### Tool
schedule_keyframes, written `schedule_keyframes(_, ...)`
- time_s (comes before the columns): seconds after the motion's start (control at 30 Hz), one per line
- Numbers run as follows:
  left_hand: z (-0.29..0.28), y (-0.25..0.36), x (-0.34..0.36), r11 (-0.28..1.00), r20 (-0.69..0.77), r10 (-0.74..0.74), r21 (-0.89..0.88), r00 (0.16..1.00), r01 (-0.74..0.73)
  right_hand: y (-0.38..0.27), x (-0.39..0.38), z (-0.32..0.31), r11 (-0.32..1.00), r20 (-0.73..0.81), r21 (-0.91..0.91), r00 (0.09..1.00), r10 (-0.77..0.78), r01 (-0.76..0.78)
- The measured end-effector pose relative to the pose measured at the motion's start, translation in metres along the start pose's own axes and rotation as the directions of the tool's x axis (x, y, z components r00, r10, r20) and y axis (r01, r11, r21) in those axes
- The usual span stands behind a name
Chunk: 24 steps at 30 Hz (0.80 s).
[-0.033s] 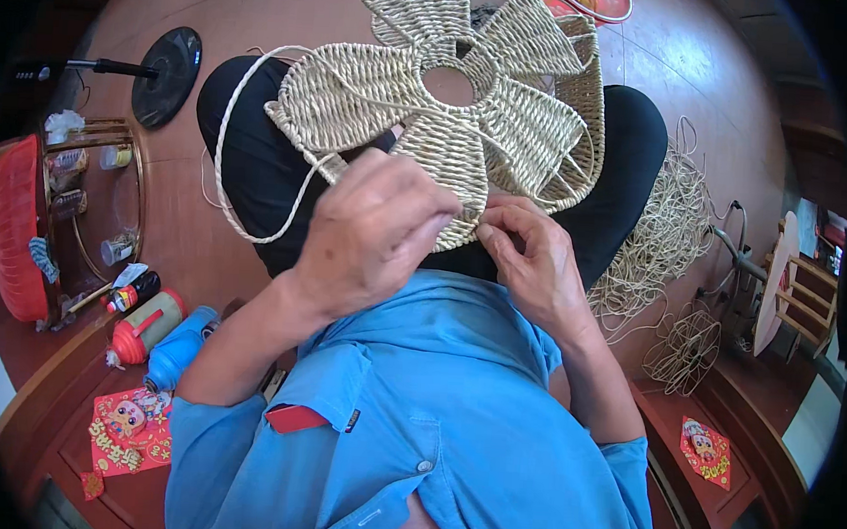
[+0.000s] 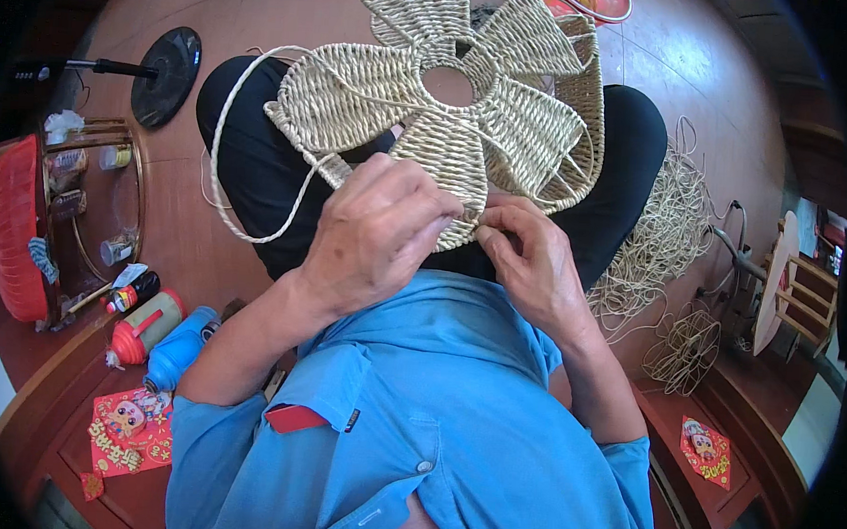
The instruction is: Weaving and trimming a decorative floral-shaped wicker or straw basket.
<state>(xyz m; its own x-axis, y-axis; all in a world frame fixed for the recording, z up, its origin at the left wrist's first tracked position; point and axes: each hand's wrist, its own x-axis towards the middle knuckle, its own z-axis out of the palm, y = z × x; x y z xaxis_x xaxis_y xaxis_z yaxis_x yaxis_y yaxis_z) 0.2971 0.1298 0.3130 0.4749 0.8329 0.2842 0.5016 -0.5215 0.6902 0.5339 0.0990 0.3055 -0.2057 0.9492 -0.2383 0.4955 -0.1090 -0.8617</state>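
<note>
A woven straw piece (image 2: 439,150) shaped like a flower, with broad petals round an open ring, rests across my lap. My left hand (image 2: 378,219) is closed in a pinch over the edge of its nearest petal; what the fingertips hold is too small to tell. On the right side of that same petal tip, my right hand (image 2: 528,246) grips the woven edge between thumb and fingers. A pale twisted straw cord (image 2: 217,148) loops out left of the flower, crosses its petals and passes behind my left hand. A curved woven panel (image 2: 585,110) joins the flower's right side.
Heaped straw cord (image 2: 660,219) lies on the floor at my right, beside a smaller loose coil (image 2: 684,350). At left are a round black stand base (image 2: 167,77), a rack with a red basket (image 2: 18,229), a red-capped flask (image 2: 147,327) and a blue bottle (image 2: 180,348).
My left hand has shifted very slightly to the right, still pinched at the petal edge. My right hand and the woven flower look almost unmoved.
</note>
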Motion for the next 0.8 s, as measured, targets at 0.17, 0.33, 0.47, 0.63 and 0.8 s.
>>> schedule_keyframes(0.17, 0.024, -0.012, -0.011, 0.99, 0.078, 0.059, 0.126, 0.995, -0.068, 0.003, 0.007, 0.001, 1.0, 0.041, -0.021, 0.999, -0.005, 0.006)
schedule_keyframes(0.33, 0.023, -0.006, -0.009, 0.973, 0.148, 0.115, 0.184, 0.982, -0.142, 0.004, 0.021, -0.009, 0.981, 0.217, 0.073, 0.963, 0.161, -0.18)
schedule_keyframes(0.47, 0.028, -0.007, -0.01, 0.955, 0.157, 0.145, 0.235, 0.977, -0.18, -0.003, 0.028, -0.019, 0.909, 0.392, 0.119, 0.86, 0.326, -0.399)
schedule_keyframes(0.63, 0.03, -0.006, -0.011, 0.95, 0.175, 0.144, 0.251, 0.974, -0.185, -0.008, 0.038, -0.02, 0.815, 0.482, 0.117, 0.75, 0.453, -0.568)
schedule_keyframes(0.8, 0.031, -0.004, -0.009, 0.96, 0.163, 0.103, 0.241, 0.981, -0.141, -0.01, 0.039, -0.017, 0.805, 0.456, 0.092, 0.743, 0.489, -0.586)
